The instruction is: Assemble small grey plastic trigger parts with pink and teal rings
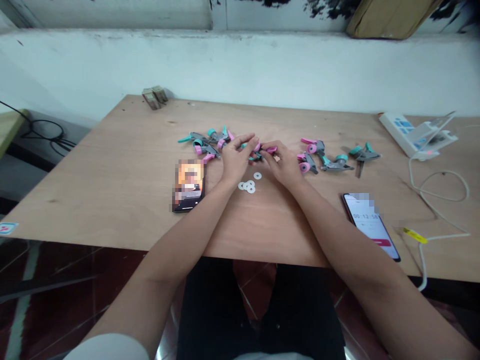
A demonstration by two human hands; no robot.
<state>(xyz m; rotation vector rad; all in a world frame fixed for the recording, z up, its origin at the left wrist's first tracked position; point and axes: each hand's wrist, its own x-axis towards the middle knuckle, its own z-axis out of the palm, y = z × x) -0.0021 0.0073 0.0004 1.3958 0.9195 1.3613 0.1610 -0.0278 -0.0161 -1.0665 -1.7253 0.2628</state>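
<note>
Washers (pixel 247 186) lie just below our left hand (pixel 235 160) and right hand (pixel 281 166), both curled nearly shut, apparently pinching a small pink-and-teal plastic part (pixel 258 151) between them.

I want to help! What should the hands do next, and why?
Perhaps the right hand should pick up one white washer, because the washers lie just below it, while the left hand stays on the small pink-and-teal plastic part the two hands are pinching.
</note>
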